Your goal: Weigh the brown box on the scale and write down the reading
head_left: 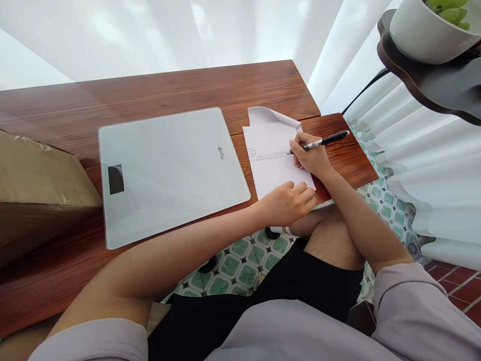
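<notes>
Item: sheet of paper [276, 168], white, lying flat right of centre in the frame on the wooden surface [180, 87], its far corner curled up, its near edge at the surface's front edge. A row of small written characters ran across its middle; too small to read. Right hand [310, 158] rested on the sheet's right part, fingers closed around a black pen [326, 141]. Pen's long axis ran from tip at lower left, touching the written row, to cap end at upper right, tilted low over the surface. Left hand [289, 202] lay at the sheet's near corner, fingers curled loosely, pressing the paper down and gripping nothing; it was the nearer hand to the near edge, the right forearm crossing in from the lower right. Adjacent: a glass bathroom scale [169, 173] just left of the sheet, its edge beside the paper; a brown wrapped parcel [37, 185] at far left; a white plant pot [428, 30] on a dark stand, upper right.
</notes>
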Tool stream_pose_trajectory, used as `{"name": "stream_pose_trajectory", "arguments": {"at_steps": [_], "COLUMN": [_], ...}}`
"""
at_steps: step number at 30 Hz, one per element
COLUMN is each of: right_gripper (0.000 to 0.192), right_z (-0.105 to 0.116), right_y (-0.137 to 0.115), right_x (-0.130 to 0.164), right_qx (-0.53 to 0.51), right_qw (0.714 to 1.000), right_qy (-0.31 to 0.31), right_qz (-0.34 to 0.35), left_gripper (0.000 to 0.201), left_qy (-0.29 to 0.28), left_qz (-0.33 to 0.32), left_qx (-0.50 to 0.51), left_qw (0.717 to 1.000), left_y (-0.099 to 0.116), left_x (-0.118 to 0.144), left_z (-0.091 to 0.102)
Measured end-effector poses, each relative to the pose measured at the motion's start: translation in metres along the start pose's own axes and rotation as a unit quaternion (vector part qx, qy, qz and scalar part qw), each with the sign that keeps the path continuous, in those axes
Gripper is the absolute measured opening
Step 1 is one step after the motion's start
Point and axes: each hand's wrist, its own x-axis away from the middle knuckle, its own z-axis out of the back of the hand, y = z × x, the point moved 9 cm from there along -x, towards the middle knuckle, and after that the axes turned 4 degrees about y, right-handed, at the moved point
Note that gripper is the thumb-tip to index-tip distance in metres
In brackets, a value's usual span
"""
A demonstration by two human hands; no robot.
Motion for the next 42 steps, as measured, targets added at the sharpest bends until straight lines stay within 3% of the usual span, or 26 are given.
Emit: {"name": "stream_pose_trajectory", "arguments": {"at_steps": [9, 18, 42], "right_gripper": [0.036, 0.037, 0.036], "right_z": [0.0007, -0.0014, 0.0034], "right_y": [-0.0053, -0.0053, 0.0024], "right_x": [-0.0009, 0.0003, 0.0004], "right_qx": [0.048, 0.037, 0.025], "right_qw": [0.998, 0.999, 0.999], "right_qy": [0.004, -0.002, 0.024], "right_qz": [0.028, 0.033, 0.003], "left_gripper": [0.014, 0.010, 0.014], "left_qy": [0.026, 0.008, 0.019], "left_qz": [-0.001, -0.001, 0.001], "left_qx": [0.003, 0.008, -0.001], "left_qw": [1.000, 1.000, 1.000], "left_y": [0.0003, -0.0002, -0.0003], "left_x": [-0.0002, 0.0004, 0.0003], "left_z": [0.0021, 0.0004, 0.0023]}}
